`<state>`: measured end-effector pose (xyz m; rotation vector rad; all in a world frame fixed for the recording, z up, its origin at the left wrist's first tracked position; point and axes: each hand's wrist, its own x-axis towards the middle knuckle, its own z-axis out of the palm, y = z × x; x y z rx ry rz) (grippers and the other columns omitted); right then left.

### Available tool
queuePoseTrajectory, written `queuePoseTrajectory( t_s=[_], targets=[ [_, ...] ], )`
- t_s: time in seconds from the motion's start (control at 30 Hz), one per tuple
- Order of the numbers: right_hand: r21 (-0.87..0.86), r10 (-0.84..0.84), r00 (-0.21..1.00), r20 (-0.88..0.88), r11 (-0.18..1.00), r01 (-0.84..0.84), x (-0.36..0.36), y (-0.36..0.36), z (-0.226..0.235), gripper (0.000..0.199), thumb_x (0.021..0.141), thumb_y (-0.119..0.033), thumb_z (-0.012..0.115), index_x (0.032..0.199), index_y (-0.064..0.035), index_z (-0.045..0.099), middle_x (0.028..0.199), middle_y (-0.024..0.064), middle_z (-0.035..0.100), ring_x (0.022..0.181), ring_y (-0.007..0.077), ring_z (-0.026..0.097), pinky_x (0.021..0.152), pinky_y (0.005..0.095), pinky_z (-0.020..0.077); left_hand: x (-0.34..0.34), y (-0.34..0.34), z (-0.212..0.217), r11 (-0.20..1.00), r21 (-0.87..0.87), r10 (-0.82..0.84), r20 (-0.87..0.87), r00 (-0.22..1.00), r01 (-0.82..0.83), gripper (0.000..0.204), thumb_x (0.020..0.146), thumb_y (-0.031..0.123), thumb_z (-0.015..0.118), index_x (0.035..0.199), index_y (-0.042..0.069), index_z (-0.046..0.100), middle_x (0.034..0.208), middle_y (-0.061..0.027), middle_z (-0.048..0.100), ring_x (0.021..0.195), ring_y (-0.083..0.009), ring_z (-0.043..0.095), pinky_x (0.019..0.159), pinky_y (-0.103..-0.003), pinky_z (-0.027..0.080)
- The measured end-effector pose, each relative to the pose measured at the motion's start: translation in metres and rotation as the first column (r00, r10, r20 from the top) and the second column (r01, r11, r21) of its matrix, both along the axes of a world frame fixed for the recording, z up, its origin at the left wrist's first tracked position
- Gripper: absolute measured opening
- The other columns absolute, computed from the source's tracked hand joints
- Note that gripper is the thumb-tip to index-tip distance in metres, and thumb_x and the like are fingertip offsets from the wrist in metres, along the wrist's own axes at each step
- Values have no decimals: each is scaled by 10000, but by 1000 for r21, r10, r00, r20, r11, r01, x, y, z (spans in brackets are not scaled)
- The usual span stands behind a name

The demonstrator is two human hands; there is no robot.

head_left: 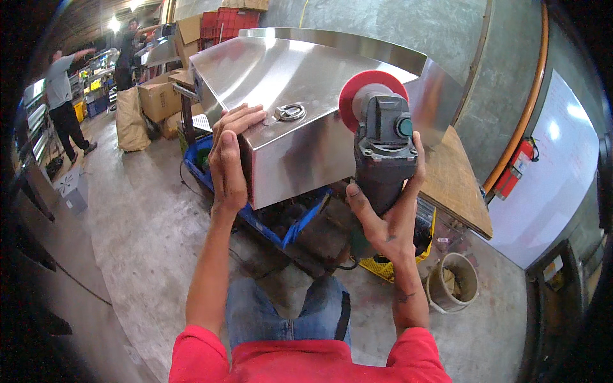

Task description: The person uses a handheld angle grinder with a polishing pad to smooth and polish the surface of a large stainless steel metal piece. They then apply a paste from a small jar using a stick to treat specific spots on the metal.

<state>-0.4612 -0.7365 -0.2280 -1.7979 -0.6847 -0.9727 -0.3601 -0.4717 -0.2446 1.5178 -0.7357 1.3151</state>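
A large brushed stainless-steel sheet-metal box (303, 153) with slanted sides fills the space in front of me. Flat along its near left corner lies my left hand (230, 159), its fingers stretched over the top edge. Close to those fingertips, a recessed metal ring handle (291, 113) sits on the top face. My right hand (397, 220) is wrapped round the body of a dark angle grinder (383, 143), held upright by the box's right side. Its red disc (351, 102) overlaps the box in view; whether they touch I cannot tell.
Below the box are a blue crate (274, 233) and a yellow crate (377, 267). A round bucket (452, 281), wooden board (456, 182) and fire extinguisher (516, 167) stand right. Cardboard boxes (158, 101) and two people (60, 83) are at the far left.
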Motion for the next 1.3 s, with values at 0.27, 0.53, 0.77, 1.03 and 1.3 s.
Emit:
queuePoseTrajectory(
  t_s=[0.27,0.53,0.77,1.03,1.3],
  targets=[
    [-29,-38,998,-55,999,37,-9,5,-1,1146,893,-124,850,1728,-103,64,1570,230,467,1375,300,547,1176,461,431,22,11,7,999,-21,-39,12,999,39,588,1164,299,260,1256,-33,737,1374,-181,708,1428,-335,541,1270,-449,312],
    [-122,-46,998,51,991,52,-9,10,-2,1173,900,-123,842,1725,-104,8,1455,269,588,1280,348,650,1109,476,505,24,9,8,998,-49,-42,17,999,43,562,1153,247,271,1231,-30,754,1361,-177,718,1402,-336,554,1246,-436,336],
    [-121,0,1000,12,993,1,-14,19,-5,1178,913,-114,835,1718,-93,-24,1388,290,658,1248,367,698,1088,480,535,26,13,6,999,-28,-37,39,999,38,569,1158,264,268,1238,-30,749,1367,-177,714,1411,-331,554,1249,-428,336],
    [-91,15,999,-40,996,-19,-23,26,-13,1176,891,-148,864,1728,-75,41,1590,232,425,1404,307,526,1199,462,410,24,12,6,999,-22,-34,21,999,34,591,1170,288,247,1246,-47,728,1367,-188,705,1432,-324,547,1271,-419,313],
    [-150,22,1000,-12,988,-23,-28,33,-18,1191,885,-156,868,1730,-83,31,1591,239,427,1418,312,520,1197,460,409,26,11,5,997,-42,-65,38,997,66,553,1165,266,273,1235,-34,732,1360,-179,711,1401,-332,572,1258,-431,328]
  ],
)
